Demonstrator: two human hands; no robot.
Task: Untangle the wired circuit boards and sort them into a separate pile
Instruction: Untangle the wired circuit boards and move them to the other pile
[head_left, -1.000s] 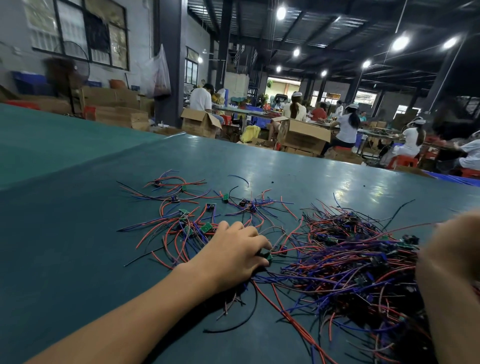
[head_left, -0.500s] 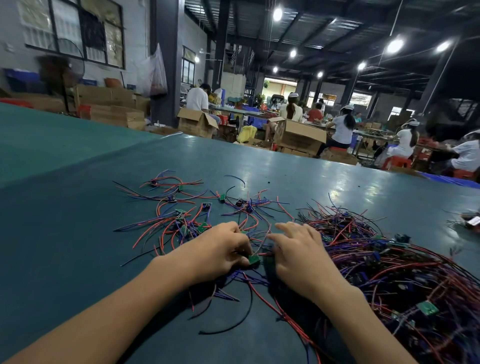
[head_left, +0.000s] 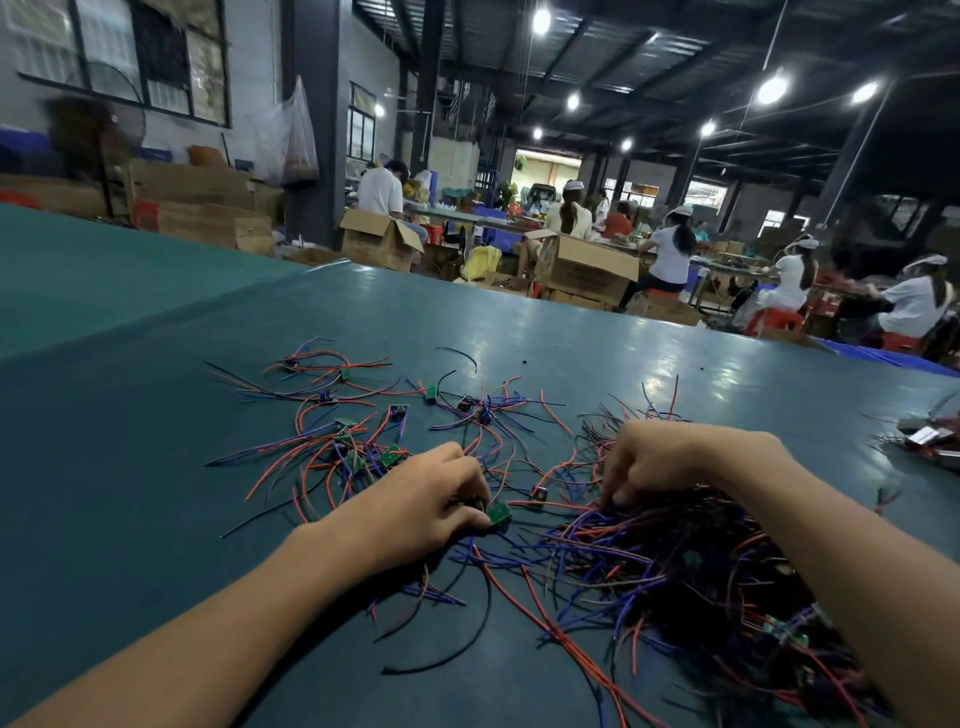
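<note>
- Head-camera view, looking down at two bare forearms stretched over a teal table (head_left: 130, 467); other workers sit at benches far beyond the hands.
- Left hand (head_left: 426, 512): fingers curled, with thumb and fingertips pinching a small green circuit board (head_left: 500, 513) at the hand's right edge; its red and blue wires trail toward the person and rightward into the mass under the other arm.
- Right hand (head_left: 670, 462): knuckles up, fingers bent down into the far-left edge of the tangled heap (head_left: 691, 582); the fingertips are buried among wires, so it cannot be told whether they grasp a strand or only press.
- The tangled heap is a dense knot of red, blue and black wires beneath and just nearer than the right hand, running under the right forearm.
- The sorted pile (head_left: 363, 431) is a looser scatter of boards with splayed wires, just beyond the left hand and to its left.
- Step in hand, as a judgement: freeing one board from the knot, the left hand drawing it out while the right steadies the heap.
- The next move likely calls for a gentle pull leftward until the wires slip clear; then laying the board on the scatter beyond the left hand.
</note>
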